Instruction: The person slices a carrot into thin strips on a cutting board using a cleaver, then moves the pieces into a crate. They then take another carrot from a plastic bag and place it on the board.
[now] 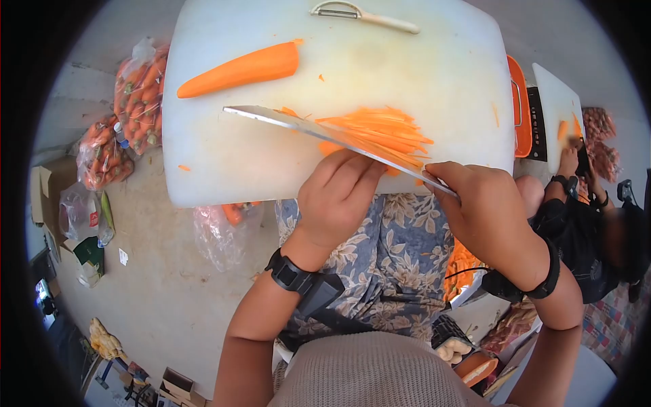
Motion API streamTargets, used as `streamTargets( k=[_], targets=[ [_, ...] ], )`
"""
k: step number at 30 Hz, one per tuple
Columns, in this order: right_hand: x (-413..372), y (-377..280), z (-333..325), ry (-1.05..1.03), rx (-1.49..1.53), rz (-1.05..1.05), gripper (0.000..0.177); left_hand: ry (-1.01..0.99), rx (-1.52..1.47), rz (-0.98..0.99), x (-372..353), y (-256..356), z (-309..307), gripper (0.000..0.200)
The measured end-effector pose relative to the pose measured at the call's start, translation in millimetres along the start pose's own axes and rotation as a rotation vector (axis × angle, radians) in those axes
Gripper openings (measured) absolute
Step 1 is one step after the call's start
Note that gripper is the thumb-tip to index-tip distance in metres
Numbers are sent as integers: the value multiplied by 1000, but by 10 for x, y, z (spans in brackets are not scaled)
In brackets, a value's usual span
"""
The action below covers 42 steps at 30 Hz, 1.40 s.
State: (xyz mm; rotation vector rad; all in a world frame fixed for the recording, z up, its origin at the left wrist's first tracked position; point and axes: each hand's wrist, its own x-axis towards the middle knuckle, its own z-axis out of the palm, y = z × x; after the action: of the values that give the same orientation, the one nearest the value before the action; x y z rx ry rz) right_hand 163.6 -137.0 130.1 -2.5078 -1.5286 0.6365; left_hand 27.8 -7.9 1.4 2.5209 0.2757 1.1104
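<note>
A long knife lies slanted over a white cutting board, its tip to the left. My right hand is closed round its handle end at the board's near edge. Beside the blade, my left hand has its fingers pressed together on the near side; what lies under the fingertips is mostly hidden, with bits of carrot showing. Thin carrot strips are heaped just beyond the blade. A peeled carrot piece rests at the board's left, and a white peeler at the far edge.
Bags of carrots stand on the floor at left, near a cardboard box. An orange tray touches the board's right side. Further right, a co-worker in black works at another white board. Shredded carrot lies below right.
</note>
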Motion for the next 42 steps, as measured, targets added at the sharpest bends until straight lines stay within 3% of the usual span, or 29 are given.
streamTargets(
  k=[12, 14, 24, 30, 32, 35, 38, 42],
  targets=[
    [-8, 5, 39, 29, -44, -94, 11, 67, 32, 6, 3, -17, 37, 23],
    [11, -37, 3, -79, -119, 5, 23, 58, 34, -7, 5, -6, 24, 22],
    [160, -138, -56, -226, -185, 130, 22, 36, 23, -36, -22, 2, 39, 18],
    [171, -110, 93, -132, -93, 110, 19, 26, 5, -50, -29, 2, 13, 16],
    [234, -59, 186, -23, -79, -36, 9, 6, -16, -28, -28, 50, -7, 17],
    [297, -116, 213, -46, -84, 28, 8, 11, -4, -38, 44, 45, -17, 17],
    [292, 35, 321, 44, 25, -1, 13, 4, -77, -113, 31, 95, -17, 13],
    [425, 157, 318, 56, 128, 49, 20, 55, -73, -59, 17, 53, -20, 12]
  ],
)
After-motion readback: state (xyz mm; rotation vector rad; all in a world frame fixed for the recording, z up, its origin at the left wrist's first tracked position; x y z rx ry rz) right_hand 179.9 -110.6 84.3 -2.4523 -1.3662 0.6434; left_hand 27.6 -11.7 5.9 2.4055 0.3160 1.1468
